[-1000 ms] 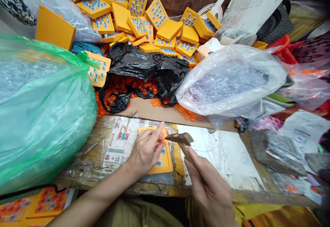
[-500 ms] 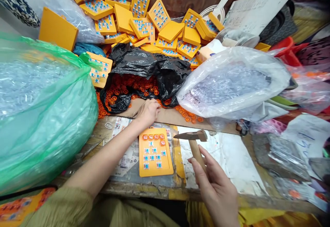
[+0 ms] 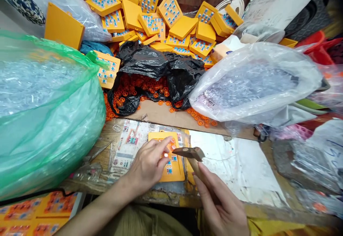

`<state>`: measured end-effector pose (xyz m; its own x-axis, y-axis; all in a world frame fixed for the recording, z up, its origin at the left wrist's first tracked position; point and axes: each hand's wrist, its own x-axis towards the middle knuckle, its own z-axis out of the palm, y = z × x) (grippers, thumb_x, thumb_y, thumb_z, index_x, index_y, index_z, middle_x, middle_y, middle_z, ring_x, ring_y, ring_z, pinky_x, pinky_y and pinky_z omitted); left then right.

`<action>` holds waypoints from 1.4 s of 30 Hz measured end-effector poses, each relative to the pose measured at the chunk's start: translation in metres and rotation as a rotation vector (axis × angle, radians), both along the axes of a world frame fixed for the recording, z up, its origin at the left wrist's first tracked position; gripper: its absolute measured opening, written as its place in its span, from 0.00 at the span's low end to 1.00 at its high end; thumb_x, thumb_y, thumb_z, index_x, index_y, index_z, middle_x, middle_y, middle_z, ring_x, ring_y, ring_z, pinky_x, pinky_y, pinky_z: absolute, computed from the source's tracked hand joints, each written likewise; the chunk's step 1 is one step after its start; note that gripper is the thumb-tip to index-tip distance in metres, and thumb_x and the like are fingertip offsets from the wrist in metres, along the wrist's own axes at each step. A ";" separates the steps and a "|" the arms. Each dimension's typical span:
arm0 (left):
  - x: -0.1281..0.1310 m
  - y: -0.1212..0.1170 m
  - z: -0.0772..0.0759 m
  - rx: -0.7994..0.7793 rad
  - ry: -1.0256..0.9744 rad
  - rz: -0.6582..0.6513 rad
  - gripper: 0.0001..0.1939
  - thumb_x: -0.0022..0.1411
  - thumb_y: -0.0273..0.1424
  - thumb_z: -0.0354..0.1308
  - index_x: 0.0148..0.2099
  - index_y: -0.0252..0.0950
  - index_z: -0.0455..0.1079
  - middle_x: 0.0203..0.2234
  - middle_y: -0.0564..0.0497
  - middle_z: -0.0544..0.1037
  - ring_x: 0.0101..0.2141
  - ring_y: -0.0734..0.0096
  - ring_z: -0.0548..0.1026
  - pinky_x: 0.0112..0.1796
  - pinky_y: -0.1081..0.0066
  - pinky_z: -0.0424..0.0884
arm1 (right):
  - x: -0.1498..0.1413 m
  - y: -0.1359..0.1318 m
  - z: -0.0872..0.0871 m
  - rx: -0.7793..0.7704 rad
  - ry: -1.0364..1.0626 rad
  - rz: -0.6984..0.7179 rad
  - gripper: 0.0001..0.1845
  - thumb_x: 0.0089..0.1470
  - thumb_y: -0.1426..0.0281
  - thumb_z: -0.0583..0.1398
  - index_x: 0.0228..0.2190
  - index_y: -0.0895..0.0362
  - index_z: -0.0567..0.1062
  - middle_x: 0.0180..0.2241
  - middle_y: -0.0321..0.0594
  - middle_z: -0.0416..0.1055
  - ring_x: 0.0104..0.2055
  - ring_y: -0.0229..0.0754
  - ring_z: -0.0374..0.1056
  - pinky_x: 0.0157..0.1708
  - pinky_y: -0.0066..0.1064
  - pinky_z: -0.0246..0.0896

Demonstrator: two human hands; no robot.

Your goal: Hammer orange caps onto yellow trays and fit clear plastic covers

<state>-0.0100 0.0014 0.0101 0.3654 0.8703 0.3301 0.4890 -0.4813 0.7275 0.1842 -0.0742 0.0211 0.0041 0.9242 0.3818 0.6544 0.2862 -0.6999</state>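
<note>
A yellow panel (image 3: 175, 173) with rows of small blue-and-clear switches lies flat before me, several orange square caps (image 3: 173, 143) on its upper part. My left hand (image 3: 150, 159) is over the panel's left side, covering much of it. Its index finger reaches to the orange caps, and the thumb and other fingers curl around a small pale spot I cannot identify. My right hand (image 3: 219, 196) grips the wooden handle of a hammer (image 3: 189, 153). The hammer's pointed head hangs over the panel's right edge, close to my left fingertips.
Behind the panel, a black plastic bag (image 3: 150, 62) spills orange rings (image 3: 155, 94) onto cardboard (image 3: 155, 112). A green bag (image 3: 66, 136) at left and a white bag (image 3: 257, 111) at right hold clear plastic pieces. Yellow panels (image 3: 183, 27) are heaped at the back.
My left hand has come back from the orange rings by the black bag to the yellow panel. The hammer head has shifted slightly down and left, still in my right hand.
</note>
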 end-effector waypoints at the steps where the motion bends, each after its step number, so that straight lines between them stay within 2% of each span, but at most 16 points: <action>1: 0.001 -0.001 -0.003 -0.010 0.007 0.012 0.27 0.60 0.21 0.57 0.61 0.34 0.60 0.35 0.47 0.79 0.37 0.65 0.76 0.41 0.63 0.76 | -0.001 0.001 0.001 0.010 -0.024 0.029 0.33 0.57 0.81 0.57 0.59 0.44 0.64 0.46 0.36 0.76 0.44 0.39 0.75 0.43 0.27 0.72; 5: 0.004 0.003 -0.007 -0.098 -0.064 0.098 0.32 0.57 0.21 0.60 0.63 0.34 0.58 0.34 0.49 0.81 0.36 0.66 0.78 0.42 0.64 0.76 | -0.004 0.002 0.004 -0.021 -0.103 0.140 0.34 0.58 0.82 0.55 0.62 0.47 0.59 0.45 0.40 0.75 0.43 0.39 0.74 0.40 0.26 0.71; 10: 0.005 0.000 -0.007 -0.258 -0.146 0.155 0.35 0.53 0.20 0.63 0.63 0.35 0.59 0.32 0.53 0.82 0.36 0.68 0.80 0.44 0.67 0.76 | -0.003 0.002 0.007 0.016 -0.149 0.134 0.37 0.57 0.84 0.54 0.63 0.47 0.58 0.43 0.41 0.75 0.41 0.38 0.74 0.39 0.26 0.71; 13: 0.001 -0.004 -0.005 -0.268 -0.170 0.143 0.35 0.54 0.21 0.63 0.63 0.35 0.59 0.33 0.53 0.83 0.36 0.68 0.80 0.44 0.68 0.76 | -0.002 0.003 0.005 -0.093 -0.196 0.189 0.33 0.58 0.82 0.53 0.62 0.48 0.61 0.40 0.40 0.76 0.37 0.37 0.75 0.34 0.23 0.71; 15: -0.002 0.000 0.000 -0.204 -0.174 0.127 0.33 0.54 0.24 0.65 0.61 0.35 0.62 0.35 0.50 0.82 0.36 0.68 0.79 0.43 0.68 0.76 | -0.002 0.003 0.003 -0.111 -0.121 0.139 0.30 0.59 0.80 0.54 0.60 0.47 0.63 0.43 0.38 0.76 0.41 0.37 0.75 0.38 0.23 0.72; 17: -0.002 0.019 0.005 -0.076 -0.142 0.122 0.23 0.57 0.27 0.63 0.55 0.34 0.69 0.37 0.47 0.82 0.37 0.66 0.79 0.43 0.66 0.76 | -0.002 0.004 0.003 -0.093 0.001 0.016 0.28 0.58 0.77 0.57 0.58 0.45 0.66 0.49 0.35 0.75 0.47 0.38 0.74 0.46 0.25 0.70; 19: 0.004 0.051 0.009 0.040 -0.040 0.131 0.11 0.63 0.26 0.56 0.47 0.32 0.75 0.39 0.44 0.81 0.40 0.64 0.78 0.45 0.64 0.74 | -0.002 0.005 0.003 -0.081 0.103 -0.136 0.26 0.57 0.76 0.60 0.55 0.44 0.69 0.51 0.31 0.74 0.50 0.38 0.73 0.51 0.27 0.67; 20: 0.010 0.070 0.010 0.045 0.046 0.142 0.10 0.64 0.25 0.54 0.44 0.32 0.75 0.41 0.42 0.81 0.43 0.62 0.77 0.47 0.62 0.73 | -0.003 0.005 0.003 -0.086 0.137 -0.194 0.25 0.56 0.75 0.61 0.54 0.44 0.70 0.51 0.31 0.74 0.50 0.39 0.73 0.52 0.28 0.67; 22: 0.025 0.107 0.008 -0.009 0.186 0.075 0.10 0.61 0.23 0.56 0.44 0.31 0.76 0.43 0.42 0.80 0.45 0.61 0.76 0.48 0.61 0.71 | -0.002 0.005 0.004 -0.106 0.190 -0.256 0.23 0.56 0.72 0.62 0.53 0.46 0.72 0.51 0.32 0.74 0.49 0.40 0.73 0.52 0.28 0.67; 24: 0.037 0.134 0.003 -0.047 0.237 0.019 0.09 0.58 0.20 0.57 0.39 0.32 0.77 0.38 0.44 0.81 0.42 0.61 0.77 0.46 0.63 0.72 | 0.000 0.002 0.004 -0.125 0.222 -0.286 0.21 0.55 0.70 0.63 0.51 0.47 0.74 0.50 0.33 0.75 0.49 0.42 0.73 0.52 0.31 0.67; 26: 0.043 0.147 -0.003 -0.078 0.261 -0.019 0.09 0.56 0.19 0.57 0.36 0.33 0.78 0.33 0.47 0.81 0.37 0.63 0.77 0.43 0.65 0.73 | 0.003 -0.002 0.003 -0.155 0.235 -0.343 0.20 0.53 0.68 0.64 0.49 0.49 0.75 0.49 0.35 0.76 0.48 0.44 0.74 0.53 0.35 0.67; 28: 0.042 0.149 -0.009 -0.097 0.281 -0.037 0.10 0.57 0.20 0.57 0.36 0.34 0.78 0.33 0.48 0.80 0.36 0.65 0.77 0.42 0.67 0.72 | 0.006 -0.006 0.000 -0.215 0.254 -0.414 0.21 0.52 0.65 0.65 0.49 0.50 0.76 0.48 0.37 0.76 0.49 0.48 0.73 0.54 0.41 0.66; 32: 0.034 0.142 -0.011 -0.099 0.318 -0.026 0.10 0.59 0.22 0.55 0.36 0.33 0.77 0.36 0.45 0.77 0.37 0.64 0.75 0.41 0.67 0.72 | 0.006 -0.005 -0.003 -0.319 0.335 -0.420 0.23 0.53 0.62 0.64 0.51 0.52 0.74 0.49 0.41 0.75 0.52 0.52 0.71 0.56 0.48 0.62; 35: 0.024 0.121 0.002 -0.092 0.321 -0.017 0.10 0.59 0.22 0.54 0.39 0.31 0.76 0.34 0.45 0.76 0.36 0.63 0.75 0.40 0.65 0.72 | 0.002 -0.002 -0.002 -0.256 0.305 -0.327 0.21 0.55 0.66 0.63 0.51 0.51 0.74 0.50 0.39 0.75 0.51 0.48 0.72 0.54 0.42 0.65; 39: -0.003 0.055 0.020 -0.024 0.180 -0.012 0.15 0.63 0.25 0.53 0.52 0.31 0.68 0.38 0.45 0.77 0.39 0.65 0.75 0.43 0.66 0.72 | 0.001 -0.006 -0.004 -0.093 0.141 -0.188 0.23 0.55 0.74 0.62 0.52 0.48 0.73 0.50 0.35 0.75 0.48 0.42 0.74 0.50 0.32 0.69; 42: -0.020 0.001 0.016 -0.004 0.084 0.087 0.18 0.62 0.25 0.56 0.55 0.34 0.66 0.36 0.48 0.77 0.36 0.69 0.76 0.41 0.69 0.73 | -0.004 -0.008 -0.006 -0.047 0.083 -0.030 0.28 0.56 0.78 0.60 0.56 0.46 0.69 0.50 0.33 0.75 0.47 0.40 0.74 0.48 0.29 0.71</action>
<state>-0.0302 0.0020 0.0260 0.3149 0.9011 0.2981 0.5880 -0.4317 0.6840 0.1800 -0.0820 0.0152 0.0617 0.9401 0.3351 0.6018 0.2329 -0.7640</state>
